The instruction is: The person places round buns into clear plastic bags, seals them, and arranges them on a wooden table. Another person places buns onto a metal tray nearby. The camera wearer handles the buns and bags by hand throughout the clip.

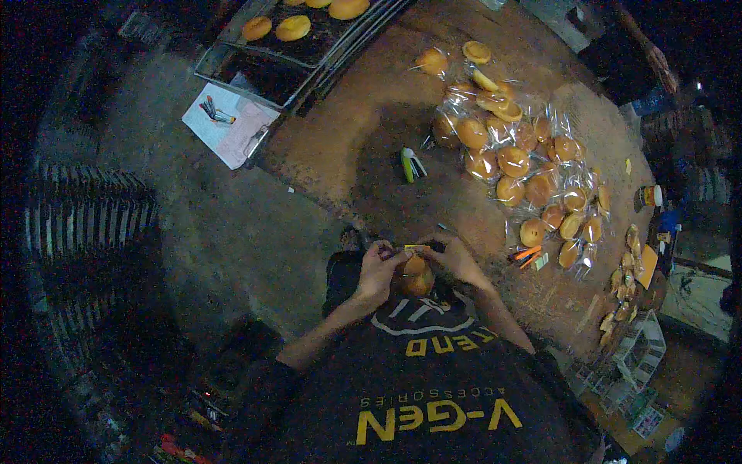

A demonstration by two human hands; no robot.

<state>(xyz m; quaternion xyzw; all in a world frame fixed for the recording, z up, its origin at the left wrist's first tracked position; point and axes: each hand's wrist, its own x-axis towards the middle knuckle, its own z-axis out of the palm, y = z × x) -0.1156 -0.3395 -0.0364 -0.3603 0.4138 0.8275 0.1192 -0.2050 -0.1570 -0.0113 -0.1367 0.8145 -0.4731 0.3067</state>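
Close to my body, a clear bag of round buns (416,280) hangs between my two hands. My left hand (376,271) pinches the top of the bag at its left side. On the other side, my right hand (452,258) has its fingers closed on the same top edge. A small yellow strip (417,247) lies along that edge between my fingertips. Beyond my hands, a green stapler (412,165) rests on the brown table. An orange-handled tool (528,254), its kind unclear, lies right of my right hand beside the bagged buns.
Many bagged buns (513,162) are heaped across the right of the table (340,147). Trays of buns (263,58) stand at the far left, near a clipboard with papers (246,131). Another person's hand (662,68) shows at the far right. A small jar (651,196) is at the right edge.
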